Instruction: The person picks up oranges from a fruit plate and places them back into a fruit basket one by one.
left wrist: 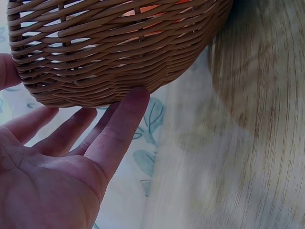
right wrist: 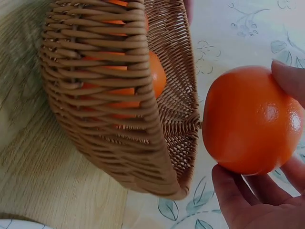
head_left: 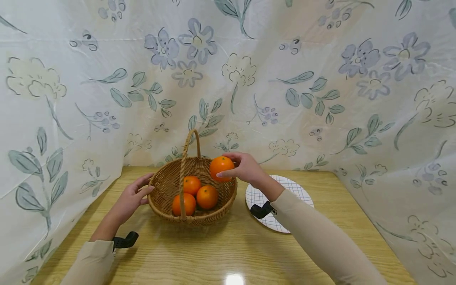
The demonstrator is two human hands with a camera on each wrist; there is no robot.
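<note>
A brown wicker basket [head_left: 164,209] with a tall arched handle stands on the table, and three oranges [head_left: 207,197] lie inside it. My left hand [head_left: 130,200] holds the basket's left side, its thumb at the rim and its fingers against the woven wall [left wrist: 109,62]. Above the basket's right rim, my right hand [head_left: 247,170] grips another orange [head_left: 221,168] between thumb and fingers. From the right wrist, this orange [right wrist: 252,119] appears apart from the basket's rim, with the thumb on one side and fingertips on the other.
A round white plate [head_left: 297,192] with a blue grid pattern sits right of the basket, partly under my right forearm. The wooden table [head_left: 199,253] ends at a floral-printed curtain [head_left: 249,91] behind and at both sides.
</note>
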